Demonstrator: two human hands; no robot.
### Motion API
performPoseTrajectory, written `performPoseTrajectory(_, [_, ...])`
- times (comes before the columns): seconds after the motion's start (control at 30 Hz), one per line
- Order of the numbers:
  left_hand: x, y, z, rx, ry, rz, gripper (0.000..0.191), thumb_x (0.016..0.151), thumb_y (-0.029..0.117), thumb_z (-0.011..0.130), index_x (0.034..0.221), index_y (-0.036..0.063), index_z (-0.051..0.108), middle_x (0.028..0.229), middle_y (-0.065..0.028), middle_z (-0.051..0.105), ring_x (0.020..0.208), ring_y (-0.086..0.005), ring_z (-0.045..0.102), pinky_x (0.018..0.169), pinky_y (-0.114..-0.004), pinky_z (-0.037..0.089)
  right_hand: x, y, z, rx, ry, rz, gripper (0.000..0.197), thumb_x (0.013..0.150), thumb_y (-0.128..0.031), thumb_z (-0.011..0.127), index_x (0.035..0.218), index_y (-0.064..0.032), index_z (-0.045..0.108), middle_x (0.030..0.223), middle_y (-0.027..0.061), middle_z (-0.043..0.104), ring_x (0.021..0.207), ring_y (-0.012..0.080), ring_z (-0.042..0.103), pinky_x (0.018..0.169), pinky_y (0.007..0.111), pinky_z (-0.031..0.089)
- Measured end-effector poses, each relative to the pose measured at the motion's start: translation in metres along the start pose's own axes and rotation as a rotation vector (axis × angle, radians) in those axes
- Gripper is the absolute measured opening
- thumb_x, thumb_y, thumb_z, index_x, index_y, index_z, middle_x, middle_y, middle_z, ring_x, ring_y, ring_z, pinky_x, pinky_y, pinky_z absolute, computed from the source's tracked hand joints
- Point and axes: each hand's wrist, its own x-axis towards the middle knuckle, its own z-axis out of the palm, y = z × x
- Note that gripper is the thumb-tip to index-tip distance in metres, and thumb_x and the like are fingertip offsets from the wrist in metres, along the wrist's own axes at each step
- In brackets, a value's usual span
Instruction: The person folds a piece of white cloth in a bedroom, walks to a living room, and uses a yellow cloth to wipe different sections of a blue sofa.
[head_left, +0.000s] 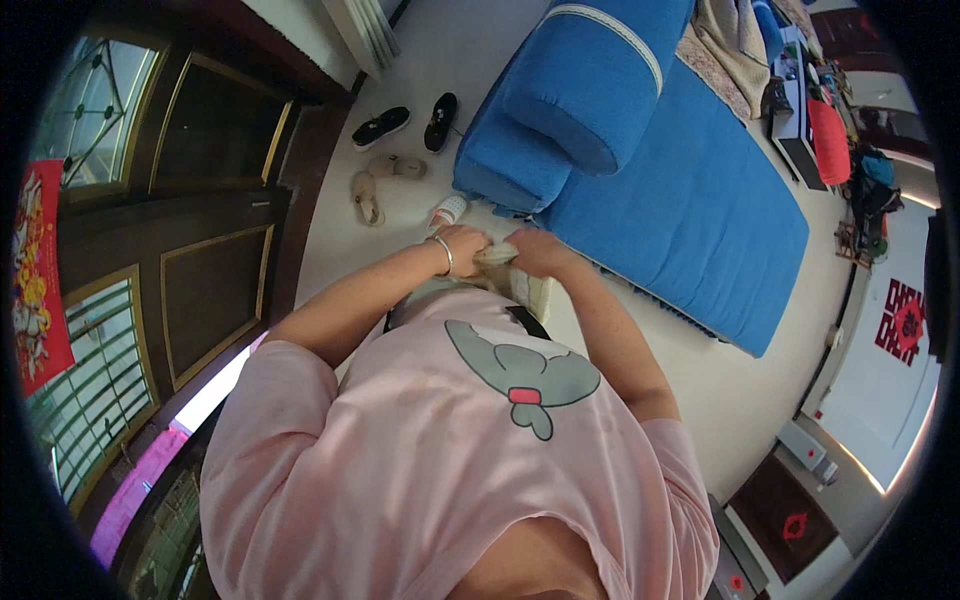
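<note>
In front of my waist, my left hand (463, 249), a silver bangle (448, 259) on its wrist, curls around one end of a pale, ridged cloth-like bundle (496, 255). My right hand (534, 252) has its fingers closed on the bundle's other end. Motion blur hides whether it is folded or twisted. Below my right hand a cream, textured piece (531, 294) hangs against my body; whether it joins the bundle I cannot tell. A white perforated shoe (452, 208) on my foot shows just beyond my left hand.
Beige clogs (367, 199) and black shoes (441, 124) lie on the pale floor ahead to the left. A blue-covered sofa (675, 210) stands close at the front right, its rounded arm (577, 97) nearest. Along the left runs a dark panelled door (217, 300).
</note>
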Motion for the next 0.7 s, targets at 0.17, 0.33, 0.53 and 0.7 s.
performPoseTrajectory(0.17, [0.008,-0.009,-0.046,-0.447,0.516,0.006,0.035,0.069,0.025,0.073,0.097,0.0062,0.064,0.09,-0.0168,0.066,0.084,-0.0311,0.064,0.076,-0.039,0.049,0.003,-0.028,-0.1,0.106,0.199,-0.123,0.041,0.074,-0.019,0.067,0.112,-0.0047,0.059,0.109,0.0157,0.062,0.099,0.032,0.059,0.083,0.042,0.047])
performPoseTrajectory(0.33, [-0.005,-0.068,-0.119,-0.745,1.161,-0.586,0.033,0.074,0.028,0.071,0.092,0.001,0.066,0.085,-0.02,0.066,0.077,-0.0331,0.065,0.066,-0.039,0.051,-0.02,-0.01,-0.189,0.664,0.805,-0.269,0.033,0.083,-0.013,0.063,0.115,-0.005,0.06,0.105,0.0066,0.063,0.085,0.0143,0.059,0.077,0.029,0.048])
performPoseTrajectory(0.53, [0.077,-0.095,-0.103,-0.786,1.231,-0.633,0.038,0.076,0.022,0.068,0.106,0.0011,0.06,0.1,-0.0194,0.063,0.091,-0.035,0.06,0.079,-0.041,0.047,0.008,0.034,-0.278,0.429,1.152,0.001,0.028,0.083,-0.017,0.065,0.107,-0.0046,0.063,0.101,0.0077,0.063,0.085,0.0175,0.059,0.079,0.03,0.048])
performPoseTrajectory(0.7, [0.109,-0.033,-0.064,-0.476,1.061,-0.367,0.049,0.066,-0.004,0.059,0.114,0.0072,0.06,0.131,-0.0114,0.046,0.118,-0.03,0.043,0.094,-0.037,0.042,0.068,0.083,-0.275,-0.163,1.142,0.149,0.038,0.08,-0.025,0.067,0.114,-0.0105,0.061,0.12,0.0126,0.054,0.111,0.0312,0.048,0.095,0.042,0.038])
